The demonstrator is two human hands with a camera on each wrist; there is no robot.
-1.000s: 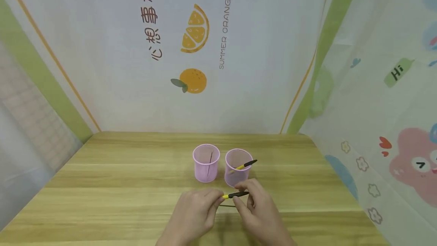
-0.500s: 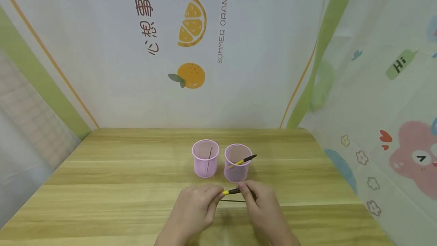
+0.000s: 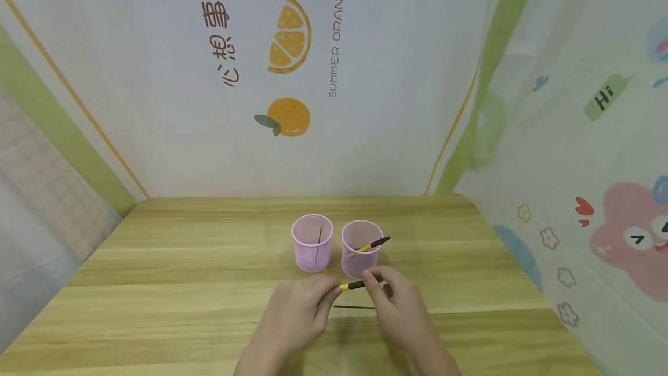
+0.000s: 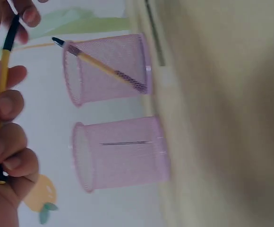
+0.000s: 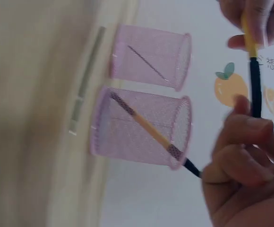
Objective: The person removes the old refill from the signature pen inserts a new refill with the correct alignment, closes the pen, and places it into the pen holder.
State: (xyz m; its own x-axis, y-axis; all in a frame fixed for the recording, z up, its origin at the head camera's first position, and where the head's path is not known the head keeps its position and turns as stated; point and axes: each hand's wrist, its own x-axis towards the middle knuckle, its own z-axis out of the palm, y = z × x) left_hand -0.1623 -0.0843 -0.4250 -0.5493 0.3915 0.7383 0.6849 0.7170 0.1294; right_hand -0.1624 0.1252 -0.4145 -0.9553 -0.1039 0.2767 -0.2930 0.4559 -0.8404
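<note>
My left hand [image 3: 297,312] grips the yellow barrel of a pen [image 3: 356,285], its fingers curled round it in the left wrist view. At the pen's black end my right hand [image 3: 399,306] pinches with thumb and fingers, hiding the tip in the head view. Below the pen, a thin dark stick [image 3: 355,307], like a pen refill, lies on the table between the hands. Just beyond stand two pink mesh cups. The right cup [image 5: 141,127] holds another yellow-and-black pen [image 5: 151,130], leaning out over its rim. Inside the left cup [image 4: 118,165] is a thin dark rod [image 4: 125,143].
The wooden table [image 3: 182,283] reaches back to a white curtain [image 3: 386,103] printed with oranges and lettering. A patterned curtain [image 3: 563,149] hangs along the right side, and another covers the left.
My right hand's thumb and fingers have closed over the pen's black end, which showed more fully a second ago. The left hand keeps its grip. The cups have stayed put.
</note>
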